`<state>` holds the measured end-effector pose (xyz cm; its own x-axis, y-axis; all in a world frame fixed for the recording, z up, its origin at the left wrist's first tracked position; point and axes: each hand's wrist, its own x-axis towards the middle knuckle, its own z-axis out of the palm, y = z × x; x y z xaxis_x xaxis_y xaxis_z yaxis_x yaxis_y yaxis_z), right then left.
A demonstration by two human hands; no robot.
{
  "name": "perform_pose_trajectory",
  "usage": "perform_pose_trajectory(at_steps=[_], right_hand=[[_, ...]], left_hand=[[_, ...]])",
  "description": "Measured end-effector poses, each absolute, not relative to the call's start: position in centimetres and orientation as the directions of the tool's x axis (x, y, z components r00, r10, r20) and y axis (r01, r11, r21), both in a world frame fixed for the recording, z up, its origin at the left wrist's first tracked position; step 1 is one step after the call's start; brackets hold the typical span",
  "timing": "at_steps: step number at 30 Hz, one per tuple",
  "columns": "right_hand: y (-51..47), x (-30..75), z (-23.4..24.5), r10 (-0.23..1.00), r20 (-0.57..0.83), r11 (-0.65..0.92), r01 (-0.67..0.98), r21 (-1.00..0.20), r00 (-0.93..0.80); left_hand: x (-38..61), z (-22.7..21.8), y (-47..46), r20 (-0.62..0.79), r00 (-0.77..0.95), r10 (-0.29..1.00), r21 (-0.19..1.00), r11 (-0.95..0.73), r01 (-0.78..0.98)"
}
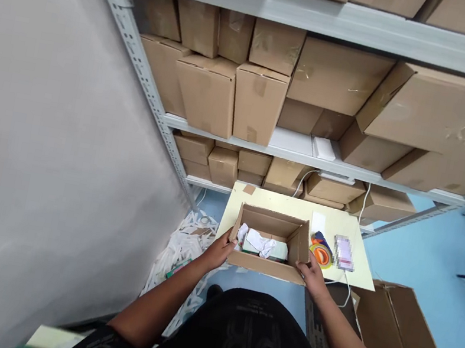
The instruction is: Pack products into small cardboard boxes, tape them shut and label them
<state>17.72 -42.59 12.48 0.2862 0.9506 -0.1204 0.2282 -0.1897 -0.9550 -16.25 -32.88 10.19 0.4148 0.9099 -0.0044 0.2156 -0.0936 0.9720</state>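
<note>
An open cardboard box sits on a small pale yellow table below me. Inside it lie crumpled white paper and a greenish flat item. My left hand grips the box's near left corner, fingers curled over the edge. At the near right corner, my right hand holds the box wall and flap, fingers closed on it.
An orange tape dispenser, a white card and a blurred pinkish item lie right of the box. Metal shelves packed with cartons stand behind. Paper scraps litter the floor left; a large carton stands right.
</note>
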Motion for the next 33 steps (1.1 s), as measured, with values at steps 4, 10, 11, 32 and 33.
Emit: perform_pose_trajectory(at_steps=[4, 10, 11, 32, 33], right_hand=[[-40.7, 17.4, 11.8, 0.929, -0.148, -0.227, 0.207, -0.952, 0.338], [-37.5, 18.7, 11.7, 0.907, -0.157, -0.242, 0.177, -0.954, 0.392], [-37.1, 19.0, 11.8, 0.907, -0.166, -0.249, 0.174, -0.953, 0.387], [-38.3, 22.5, 12.0, 0.981, 0.069, 0.167, 0.612, -0.773, -0.180], [-37.9, 22.3, 12.0, 0.981, 0.061, 0.168, 0.657, -0.735, -0.183]], left_hand=[[-15.8, 9.3, -29.0, -0.024, 0.488, 0.872, 0.970, -0.098, 0.223], [-14.8, 9.0, -26.7, -0.023, 0.504, 0.863, 0.970, -0.102, 0.219], [-14.8, 9.0, -26.5, -0.026, 0.506, 0.862, 0.973, -0.095, 0.211], [-10.7, 12.1, -16.1, 0.084, 0.573, 0.815, 0.753, -0.428, 0.500], [-10.6, 11.8, -16.4, 0.096, 0.579, 0.810, 0.729, -0.453, 0.513]])
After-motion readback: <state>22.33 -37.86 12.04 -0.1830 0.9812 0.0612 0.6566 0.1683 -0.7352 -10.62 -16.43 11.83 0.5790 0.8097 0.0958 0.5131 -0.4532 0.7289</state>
